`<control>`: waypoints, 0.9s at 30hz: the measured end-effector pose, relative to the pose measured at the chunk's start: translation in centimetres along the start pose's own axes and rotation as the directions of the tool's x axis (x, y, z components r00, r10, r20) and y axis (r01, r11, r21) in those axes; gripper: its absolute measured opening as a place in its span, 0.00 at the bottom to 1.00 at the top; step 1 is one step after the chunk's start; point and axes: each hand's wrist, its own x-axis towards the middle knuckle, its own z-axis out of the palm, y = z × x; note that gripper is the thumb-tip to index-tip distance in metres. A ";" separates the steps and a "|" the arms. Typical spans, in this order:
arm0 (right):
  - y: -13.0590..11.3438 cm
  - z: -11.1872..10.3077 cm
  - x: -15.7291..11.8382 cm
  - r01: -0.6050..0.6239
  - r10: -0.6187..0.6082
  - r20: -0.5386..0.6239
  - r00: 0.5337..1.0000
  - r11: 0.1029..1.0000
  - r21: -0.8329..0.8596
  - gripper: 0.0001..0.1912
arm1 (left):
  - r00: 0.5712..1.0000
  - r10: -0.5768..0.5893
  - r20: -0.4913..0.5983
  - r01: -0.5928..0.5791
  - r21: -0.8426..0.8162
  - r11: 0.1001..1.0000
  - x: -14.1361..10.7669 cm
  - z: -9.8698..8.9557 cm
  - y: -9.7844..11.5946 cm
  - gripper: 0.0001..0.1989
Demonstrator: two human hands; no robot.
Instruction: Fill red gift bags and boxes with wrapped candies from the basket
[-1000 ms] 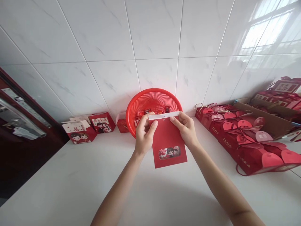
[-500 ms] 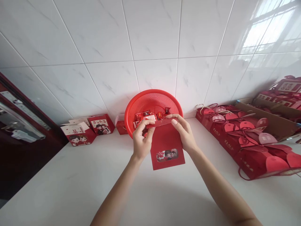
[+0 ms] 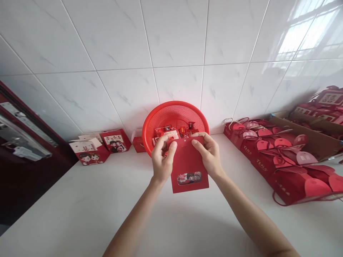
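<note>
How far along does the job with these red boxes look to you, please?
Apparently done: the red boxes on the right, standing in rows, rounded flaps folded over, contents hidden.
In hand: a flat red packet, pinched near its top edge by the left hand and right hand.
Probably left: the wrapped pieces in the red basket.

The left hand and the right hand grip the top corners of a red packet, thumbs on the near face, with a printed window near its lower edge, in front of a red plastic basket that contains small wrapped items. Two printed boxes stand on the white table to the left of the basket, near the tiled wall. Rows of red gift boxes with cord handles occupy the right side, beside an open cardboard box.
</note>
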 end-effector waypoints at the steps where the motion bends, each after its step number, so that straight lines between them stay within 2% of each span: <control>1: 0.0 0.0 0.0 0.018 -0.018 -0.005 1.000 1.000 0.000 0.13 | 0.999 -0.036 -0.002 0.036 -0.025 0.999 0.0 0.1 0.1 0.12; 5: 0.3 -0.3 0.2 0.094 -0.094 -0.016 0.995 0.996 0.002 0.12 | 0.982 -0.174 0.070 0.183 -0.135 0.974 0.1 0.3 0.4 0.11; 7: 0.5 -0.3 0.3 0.101 -0.101 -0.014 0.995 0.995 0.001 0.11 | 0.975 -0.202 0.096 0.214 -0.144 0.966 0.1 0.4 0.5 0.12; 11: 0.7 -0.3 0.5 0.051 -0.050 -0.006 0.999 0.998 0.047 0.13 | 0.984 -0.177 0.035 0.180 -0.127 0.976 -0.1 0.6 0.2 0.11; 15: 0.6 -0.3 0.8 -0.027 0.019 0.062 0.998 0.991 0.133 0.15 | 0.984 -0.180 -0.004 0.177 -0.163 0.971 0.0 0.5 0.2 0.13; 21: 0.4 -0.3 0.6 -0.043 0.033 0.060 0.998 0.985 0.169 0.15 | 0.977 -0.197 0.082 0.211 -0.244 0.947 0.1 0.2 0.5 0.12; 27: 0.3 -0.3 0.5 -0.055 0.044 0.060 0.997 0.977 0.206 0.14 | 0.975 -0.215 0.053 0.221 -0.253 0.942 0.1 0.3 0.7 0.11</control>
